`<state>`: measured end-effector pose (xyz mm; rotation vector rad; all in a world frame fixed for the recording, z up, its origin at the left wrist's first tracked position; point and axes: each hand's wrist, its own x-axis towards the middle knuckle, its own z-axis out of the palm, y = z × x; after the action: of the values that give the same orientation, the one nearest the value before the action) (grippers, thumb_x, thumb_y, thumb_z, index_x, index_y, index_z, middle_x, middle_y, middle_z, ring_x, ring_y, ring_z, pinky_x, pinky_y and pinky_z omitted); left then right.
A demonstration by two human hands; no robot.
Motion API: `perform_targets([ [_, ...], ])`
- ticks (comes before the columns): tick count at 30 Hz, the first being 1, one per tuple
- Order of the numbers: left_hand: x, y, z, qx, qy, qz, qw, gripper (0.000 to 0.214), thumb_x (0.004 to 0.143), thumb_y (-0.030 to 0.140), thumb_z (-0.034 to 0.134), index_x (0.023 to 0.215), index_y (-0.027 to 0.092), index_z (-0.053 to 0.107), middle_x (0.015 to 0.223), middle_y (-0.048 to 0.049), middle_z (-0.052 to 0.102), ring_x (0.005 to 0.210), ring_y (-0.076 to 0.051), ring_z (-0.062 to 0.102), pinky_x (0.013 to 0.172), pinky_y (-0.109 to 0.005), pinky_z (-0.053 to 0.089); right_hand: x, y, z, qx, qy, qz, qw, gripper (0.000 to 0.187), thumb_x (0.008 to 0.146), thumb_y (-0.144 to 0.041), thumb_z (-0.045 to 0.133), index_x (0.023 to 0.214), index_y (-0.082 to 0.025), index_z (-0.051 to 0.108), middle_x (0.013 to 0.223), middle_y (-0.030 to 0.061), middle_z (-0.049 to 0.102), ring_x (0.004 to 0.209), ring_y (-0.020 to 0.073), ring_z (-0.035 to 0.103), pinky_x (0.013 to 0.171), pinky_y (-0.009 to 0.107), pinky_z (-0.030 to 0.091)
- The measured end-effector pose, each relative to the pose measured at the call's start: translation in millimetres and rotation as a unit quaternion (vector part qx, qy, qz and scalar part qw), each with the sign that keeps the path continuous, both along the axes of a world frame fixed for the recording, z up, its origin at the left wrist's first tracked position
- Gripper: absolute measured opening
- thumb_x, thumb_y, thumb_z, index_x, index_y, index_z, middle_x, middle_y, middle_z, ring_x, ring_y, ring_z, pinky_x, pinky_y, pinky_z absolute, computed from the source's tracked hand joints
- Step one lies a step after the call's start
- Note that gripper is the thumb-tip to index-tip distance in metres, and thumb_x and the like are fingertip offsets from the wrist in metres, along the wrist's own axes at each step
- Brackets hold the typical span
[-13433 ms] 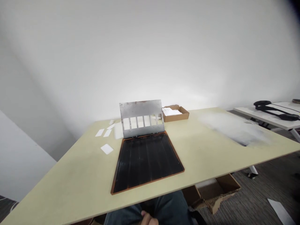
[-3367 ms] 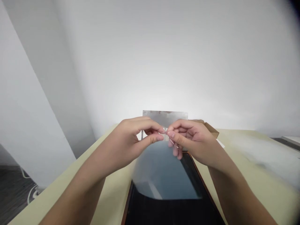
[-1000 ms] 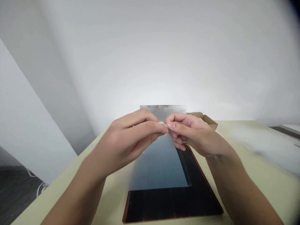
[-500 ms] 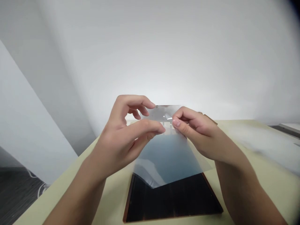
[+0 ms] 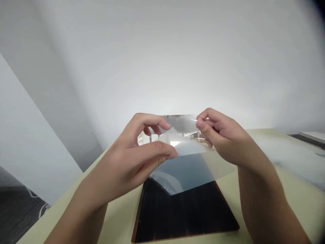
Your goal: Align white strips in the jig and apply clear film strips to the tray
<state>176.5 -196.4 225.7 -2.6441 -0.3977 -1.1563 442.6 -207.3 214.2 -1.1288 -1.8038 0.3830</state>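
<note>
Up in the air, the left hand [image 5: 132, 159] and right hand [image 5: 220, 139] each pinch the clear sheet [image 5: 188, 166] by its top edge, above the dark tray [image 5: 188, 213].

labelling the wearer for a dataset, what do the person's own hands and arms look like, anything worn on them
The left hand and right hand are bare, with no gloves, rings or watch to be seen. The forearms are uncovered too, and no sleeve shows down to the picture's lower edge. The nails on the fingers look short and unpainted.
</note>
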Motion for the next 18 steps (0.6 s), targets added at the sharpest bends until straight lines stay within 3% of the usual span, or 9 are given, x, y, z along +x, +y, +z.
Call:
perform_targets([
  [5,-6.5,-0.1,4.1,-0.046,0.028,-0.008,0.999,0.026,0.097,0.005,0.062,0.100,0.028,0.075,0.128,-0.0054,0.049,0.114,-0.019,0.054,0.098,-0.034,0.049,3.4,8.3,-2.7,0.000,0.001,-0.020,1.000,0.033,0.107,-0.054,0.046,0.092,-0.025,0.051,0.056,-0.0069,0.040,0.048,0.0106,0.034,0.048,0.027,0.020],
  [13,-14.5,-6.7,11.7,-0.097,0.095,-0.024,0.990,0.020,0.100,0.012,0.061,0.098,0.027,0.074,0.125,-0.0067,0.060,0.110,-0.019,0.060,0.079,-0.027,0.057,9.9,15.4,-6.6,-0.031,0.027,0.000,0.999,0.037,0.103,-0.062,0.051,0.095,-0.026,0.054,0.057,-0.0056,0.044,0.048,0.0119,0.037,0.045,0.026,0.026],
  [18,-26.2,-19.7,17.0,-0.199,0.135,-0.083,0.967,0.020,0.101,0.009,0.058,0.100,0.027,0.068,0.129,-0.0078,0.069,0.127,-0.026,0.062,0.102,-0.043,0.060,14.1,21.2,-6.8,-0.016,0.002,-0.059,0.998,0.039,0.103,-0.063,0.047,0.095,-0.026,0.055,0.059,-0.0050,0.046,0.049,0.0124,0.041,0.047,0.026,0.028],
])
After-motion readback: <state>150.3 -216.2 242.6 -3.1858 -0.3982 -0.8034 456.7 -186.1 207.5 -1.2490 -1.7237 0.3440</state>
